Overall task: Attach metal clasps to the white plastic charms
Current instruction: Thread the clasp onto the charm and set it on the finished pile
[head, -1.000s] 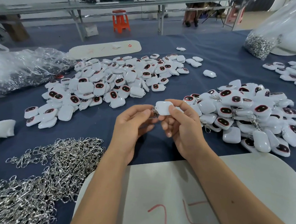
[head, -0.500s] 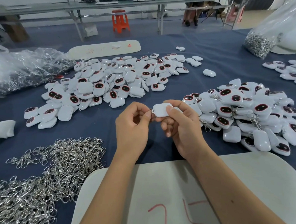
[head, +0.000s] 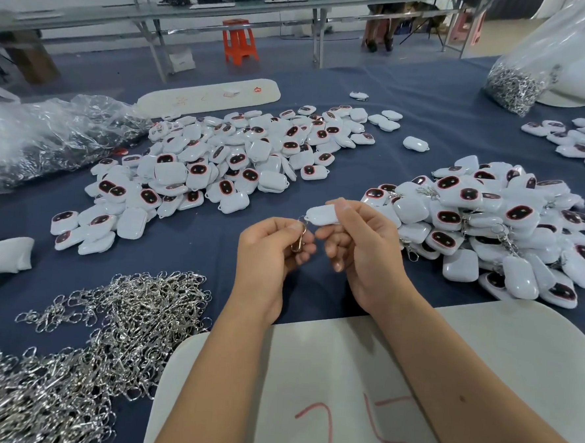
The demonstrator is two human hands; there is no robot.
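The blue cloth-covered surface [head: 428, 103] carries a heap of loose silver metal clasps [head: 81, 345], cut off at the left and bottom edges. Two piles of white plastic charms lie beyond the hands: one at centre left [head: 225, 169], one at right [head: 496, 230], partly hidden behind the right hand [head: 361, 249]. That hand pinches one white plastic charm [head: 322, 214]. The left hand [head: 268, 250] grips a metal clasp [head: 300, 237], its lower end hidden by fingers. The junction between clasp ring and charm is too small to resolve.

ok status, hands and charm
Left hand pinching clasp. Right hand gripping charm. Clasp ring at charm's loop, hooked or not unclear. Nothing in the way.
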